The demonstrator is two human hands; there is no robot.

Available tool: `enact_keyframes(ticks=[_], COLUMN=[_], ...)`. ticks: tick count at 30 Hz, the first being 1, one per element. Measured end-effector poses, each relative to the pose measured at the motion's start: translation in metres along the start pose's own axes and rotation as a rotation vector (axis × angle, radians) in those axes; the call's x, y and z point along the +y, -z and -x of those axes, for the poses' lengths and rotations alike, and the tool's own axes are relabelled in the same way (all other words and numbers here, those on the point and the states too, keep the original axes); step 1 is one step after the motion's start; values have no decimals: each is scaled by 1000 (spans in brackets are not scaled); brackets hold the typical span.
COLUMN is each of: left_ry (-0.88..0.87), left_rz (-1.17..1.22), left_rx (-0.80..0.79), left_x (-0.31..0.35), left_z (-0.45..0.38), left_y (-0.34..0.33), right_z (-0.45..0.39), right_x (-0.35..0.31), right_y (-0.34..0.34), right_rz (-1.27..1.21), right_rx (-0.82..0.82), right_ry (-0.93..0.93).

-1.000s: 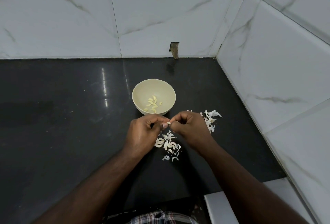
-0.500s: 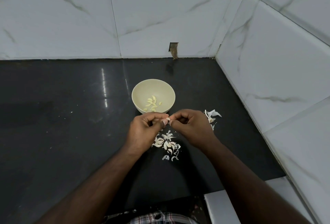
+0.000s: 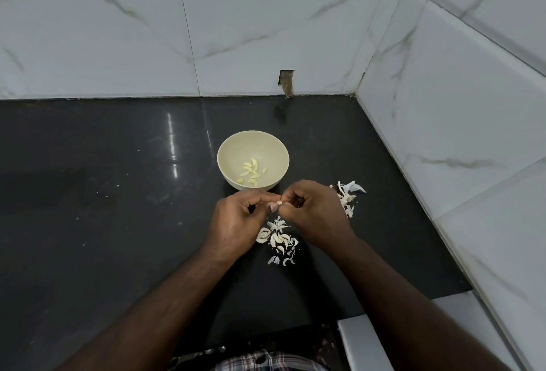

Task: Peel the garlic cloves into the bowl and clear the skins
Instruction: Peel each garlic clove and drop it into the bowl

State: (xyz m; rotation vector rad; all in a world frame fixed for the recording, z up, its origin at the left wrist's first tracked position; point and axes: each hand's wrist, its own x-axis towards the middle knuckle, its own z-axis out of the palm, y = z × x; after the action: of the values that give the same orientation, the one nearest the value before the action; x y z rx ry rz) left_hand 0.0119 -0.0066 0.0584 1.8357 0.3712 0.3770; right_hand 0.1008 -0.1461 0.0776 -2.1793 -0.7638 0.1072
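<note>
Cream-coloured and round, the bowl [image 3: 253, 160] sits just beyond the two hands, its near rim almost over their knuckles. On its floor lies a small heap of peeled cloves [image 3: 251, 174], pale yellow, pointing various ways.

Both hands meet in front of the bowl. The left hand [image 3: 240, 224] and the right hand [image 3: 317, 211] have their fingers curled, thumb and forefinger tips brought together on one small garlic clove [image 3: 279, 202] pinched between them. The clove is mostly hidden by the fingertips; only a pale nub shows, so its long axis cannot be told.

Beneath and just nearer than the hands a scatter of papery skins [image 3: 279, 237] lies on the counter, white curls touching and overlapping. A second pile of skins [image 3: 348, 196] lies on the outer side of the right hand, partly covered by it.

The black countertop [image 3: 118, 223] is glossy, with streaks of reflected light beyond the left hand and a few white specks to that hand's outer side. White marble-look tiles [image 3: 266, 30] form the back wall and the wall on the right, meeting in a corner beyond the right hand. A small rough notch [image 3: 286, 82] breaks the back tiles at counter level, beyond the bowl. Checked cloth [image 3: 266, 363] shows at the bottom edge between the forearms.
</note>
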Motion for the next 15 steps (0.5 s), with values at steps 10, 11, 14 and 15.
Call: enact_keyframes(ticks=[10, 11, 14, 15], left_ry=[159, 176, 204, 207], left_rz=[117, 126, 133, 121], left_rx=[-54, -68, -106, -118], left_x=[-5, -4, -3, -2], left_z=[-7, -7, -7, -7], left_y=[-1, -1, -1, -1], right_z=[-1, 0, 4, 5], right_x=[24, 26, 24, 22], right_y=[15, 17, 17, 16], right_rz=[-23, -31, -158, -149], right_rx=[-58, -75, -169, -191], right_ry=[-131, -143, -104, -62])
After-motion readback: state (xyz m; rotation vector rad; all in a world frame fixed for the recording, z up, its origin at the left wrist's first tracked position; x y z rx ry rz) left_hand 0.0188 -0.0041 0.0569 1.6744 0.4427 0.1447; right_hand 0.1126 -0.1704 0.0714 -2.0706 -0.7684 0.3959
